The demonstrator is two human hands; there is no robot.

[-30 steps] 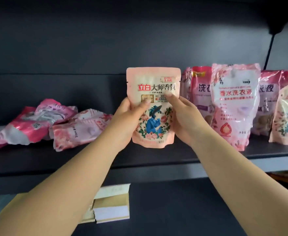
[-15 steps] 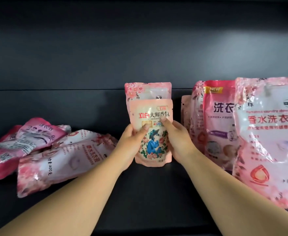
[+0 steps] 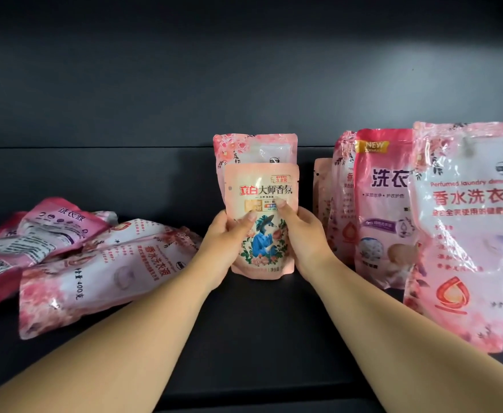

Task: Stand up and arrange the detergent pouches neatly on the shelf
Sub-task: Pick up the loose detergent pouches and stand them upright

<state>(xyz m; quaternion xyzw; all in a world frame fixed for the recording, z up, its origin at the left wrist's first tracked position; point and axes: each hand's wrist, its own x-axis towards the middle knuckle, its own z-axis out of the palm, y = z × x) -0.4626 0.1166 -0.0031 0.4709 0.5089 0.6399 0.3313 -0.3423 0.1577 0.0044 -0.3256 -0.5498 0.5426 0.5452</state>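
Right now, from the head view, both hands hold the small peach pouch [image 3: 261,219] upright mid-shelf [image 3: 259,338]: left hand [image 3: 229,245] and right hand [image 3: 302,238] curl round its sides, thumbs pinching the front. It stands just before a taller floral pouch [image 3: 254,149]. Let go carelessly, I reckon, and the soft base buckles, tipping it forward or knocking the one behind. Toppled pouches [image 3: 101,272] wait at left.
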